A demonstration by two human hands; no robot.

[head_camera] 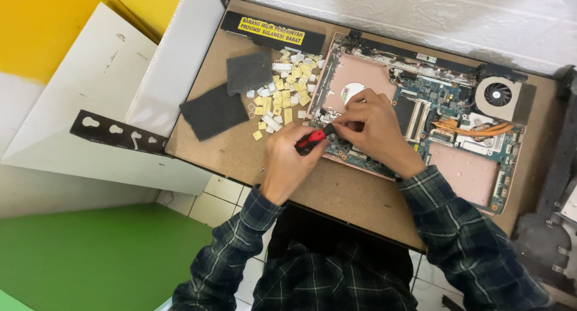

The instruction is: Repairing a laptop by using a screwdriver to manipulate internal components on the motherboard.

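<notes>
Holding a red and black screwdriver (311, 140), the left hand (290, 160) grips its handle while the right hand (372, 124) pinches its tip over the open laptop (463, 166)'s near edge. Small yellow and white keys (282, 94) lie beside the laptop.

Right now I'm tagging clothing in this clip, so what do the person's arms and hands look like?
Both arms wear long sleeves of a dark plaid shirt, navy and green with thin pale lines; the cuffs end at the wrists. The left hand and right hand are bare: no gloves, and no rings or watch can be made out. The left sleeve and right sleeve match.
</notes>
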